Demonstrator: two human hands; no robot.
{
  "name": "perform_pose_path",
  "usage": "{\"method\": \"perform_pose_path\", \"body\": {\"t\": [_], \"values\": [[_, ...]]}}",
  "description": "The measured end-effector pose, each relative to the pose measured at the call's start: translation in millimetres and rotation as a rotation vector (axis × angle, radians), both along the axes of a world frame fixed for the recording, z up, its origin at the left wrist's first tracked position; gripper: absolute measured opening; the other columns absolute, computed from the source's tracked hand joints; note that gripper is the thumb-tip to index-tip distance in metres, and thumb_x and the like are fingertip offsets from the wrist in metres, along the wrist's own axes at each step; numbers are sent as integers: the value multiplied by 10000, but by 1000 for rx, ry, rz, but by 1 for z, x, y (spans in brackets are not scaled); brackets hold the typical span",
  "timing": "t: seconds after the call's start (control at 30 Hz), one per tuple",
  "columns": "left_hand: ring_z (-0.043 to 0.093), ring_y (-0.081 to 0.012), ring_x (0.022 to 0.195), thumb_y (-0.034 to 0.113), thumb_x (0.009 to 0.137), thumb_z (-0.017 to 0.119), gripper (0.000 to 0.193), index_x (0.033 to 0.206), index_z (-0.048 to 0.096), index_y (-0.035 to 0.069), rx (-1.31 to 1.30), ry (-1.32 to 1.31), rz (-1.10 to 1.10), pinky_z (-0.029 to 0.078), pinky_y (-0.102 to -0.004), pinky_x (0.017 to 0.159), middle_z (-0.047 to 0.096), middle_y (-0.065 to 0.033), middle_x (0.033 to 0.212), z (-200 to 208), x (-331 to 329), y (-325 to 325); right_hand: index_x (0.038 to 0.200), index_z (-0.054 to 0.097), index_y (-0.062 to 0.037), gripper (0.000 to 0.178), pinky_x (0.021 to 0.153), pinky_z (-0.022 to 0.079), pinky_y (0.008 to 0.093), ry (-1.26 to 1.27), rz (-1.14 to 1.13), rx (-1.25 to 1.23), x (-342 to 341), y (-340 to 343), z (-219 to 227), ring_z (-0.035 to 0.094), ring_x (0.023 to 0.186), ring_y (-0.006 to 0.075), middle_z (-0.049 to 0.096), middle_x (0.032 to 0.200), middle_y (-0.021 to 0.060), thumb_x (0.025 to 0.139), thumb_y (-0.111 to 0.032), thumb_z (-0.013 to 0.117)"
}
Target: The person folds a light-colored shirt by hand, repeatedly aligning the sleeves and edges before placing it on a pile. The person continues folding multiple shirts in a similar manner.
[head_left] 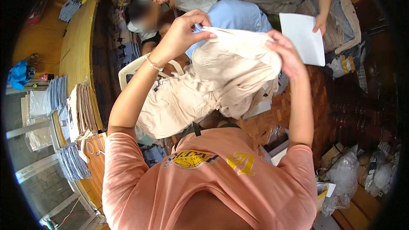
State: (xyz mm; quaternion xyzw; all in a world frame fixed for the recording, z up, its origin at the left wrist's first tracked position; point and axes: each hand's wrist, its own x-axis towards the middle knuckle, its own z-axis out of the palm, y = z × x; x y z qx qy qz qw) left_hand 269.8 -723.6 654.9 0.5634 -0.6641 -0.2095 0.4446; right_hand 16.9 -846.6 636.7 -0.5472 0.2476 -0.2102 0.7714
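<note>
A cream cloth garment [234, 57] hangs in front of me, stretched between both hands, its upper edge raised. My left hand [194, 27] pinches its upper left corner between thumb and fingers. My right hand [286, 53], a little blurred, grips the upper right edge with the fingertips on the cloth. The garment's lower folds hang down over more cream garments [172, 108], which lie in a heap below and to the left. Where the held cloth ends and the heap begins is hard to make out.
Behind the garment is a light blue cloth [238, 12]. A person at the far right holds a white flat sheet [302, 38]; another person is at the far left. Folded clothes [81, 113] stand along a wooden shelf on the left. Plastic bags [341, 179] lie at the lower right.
</note>
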Motion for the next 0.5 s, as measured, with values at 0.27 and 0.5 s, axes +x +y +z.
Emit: {"method": "perform_pose_path", "body": {"t": [0.27,0.5], "values": [[413,3,675,162,865,528,126,851,480,46,223,307,-294,352,-152,583,461,67,732,30,-45,-28,920,583,-29,178,674,406,213,-54,-332,-713,19,16,-8,512,740,88,581,851,2,755,-89,612],[370,-22,614,124,828,564,131,816,502,9,309,236,-173,339,-191,531,422,36,642,-7,-47,-28,943,571,8,185,670,413,209,-107,-263,-337,39,49,-72,515,740,76,585,844,24,789,-91,599]]}}
